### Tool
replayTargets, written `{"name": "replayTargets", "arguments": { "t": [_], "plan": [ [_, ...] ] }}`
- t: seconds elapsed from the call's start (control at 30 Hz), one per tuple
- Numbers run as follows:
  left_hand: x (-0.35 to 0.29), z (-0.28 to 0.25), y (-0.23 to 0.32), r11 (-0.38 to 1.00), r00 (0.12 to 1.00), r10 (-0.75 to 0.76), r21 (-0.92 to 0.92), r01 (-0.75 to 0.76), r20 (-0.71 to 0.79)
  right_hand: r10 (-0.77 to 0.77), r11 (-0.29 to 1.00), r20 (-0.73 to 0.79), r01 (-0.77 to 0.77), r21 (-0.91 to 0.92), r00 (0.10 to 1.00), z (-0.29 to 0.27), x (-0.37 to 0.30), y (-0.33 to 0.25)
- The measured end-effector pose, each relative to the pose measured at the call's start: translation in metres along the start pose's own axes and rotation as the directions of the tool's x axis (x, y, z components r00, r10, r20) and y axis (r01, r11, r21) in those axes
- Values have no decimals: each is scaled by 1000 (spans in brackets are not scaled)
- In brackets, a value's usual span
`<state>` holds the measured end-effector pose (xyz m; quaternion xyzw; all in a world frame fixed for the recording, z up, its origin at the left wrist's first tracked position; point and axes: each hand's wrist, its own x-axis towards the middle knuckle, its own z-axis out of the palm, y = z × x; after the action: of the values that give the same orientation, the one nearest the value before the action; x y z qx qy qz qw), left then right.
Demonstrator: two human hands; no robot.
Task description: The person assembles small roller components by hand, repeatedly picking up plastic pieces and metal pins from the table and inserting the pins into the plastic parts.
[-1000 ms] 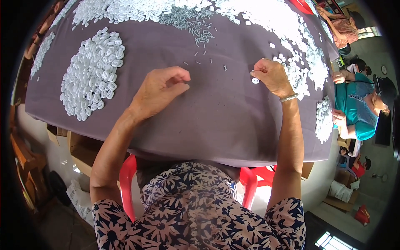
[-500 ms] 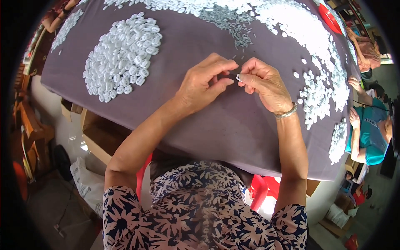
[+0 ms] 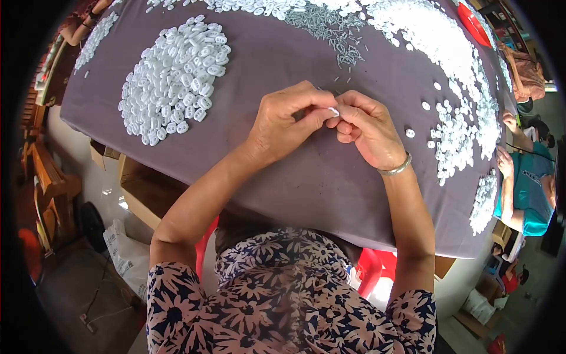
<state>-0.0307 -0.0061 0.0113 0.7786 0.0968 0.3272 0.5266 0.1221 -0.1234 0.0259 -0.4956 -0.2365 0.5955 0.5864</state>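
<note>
Above the middle of the table, my left hand (image 3: 289,123) and my right hand (image 3: 372,127) meet at the fingertips. Between them is a small white plastic piece (image 3: 333,111), pinched by the left thumb and index finger. The right thumb and fingers are closed against its other side; whether they hold a second tiny part is hidden. A single white oval piece (image 3: 410,133) lies just right of my right hand. Beyond the hands, small grey pins (image 3: 349,53) are scattered in a heap, a few lying loose nearer to me.
A heap of white oval pieces with holes (image 3: 171,82) lies at left. More white pieces (image 3: 454,141) spread along the right and far sides, near a red dish (image 3: 474,25). A co-worker in a teal top (image 3: 527,183) sits at right. An open cardboard box (image 3: 141,194) stands below the table edge.
My left fingers, apart before, have closed on the white piece that the right hand held. The right hand has shifted slightly left, and the loose oval piece beside it now shows.
</note>
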Motion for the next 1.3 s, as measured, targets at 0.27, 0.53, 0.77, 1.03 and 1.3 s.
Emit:
{"name": "replayTargets", "arguments": {
  "t": [0.27,0.53,0.77,1.03,1.3],
  "plan": [
    [-2,8,-4,890,942,-335,-329,316,-1,-318,895,-56,280,-348,947,7,2,13],
    [-4,11,-9,894,958,-286,-362,264,-10,-350,897,-87,307,-319,933,8,4,17],
    [0,3,-2,833,930,-364,-428,350,51,-420,845,-93,352,-401,903,16,0,18],
    [-2,1,-1,846,926,-369,-383,371,82,-488,826,-73,434,-359,870,18,0,28],
    [-7,2,-3,894,936,-350,-287,344,32,-459,729,-40,350,-588,888,13,-1,24]
  ]
}}
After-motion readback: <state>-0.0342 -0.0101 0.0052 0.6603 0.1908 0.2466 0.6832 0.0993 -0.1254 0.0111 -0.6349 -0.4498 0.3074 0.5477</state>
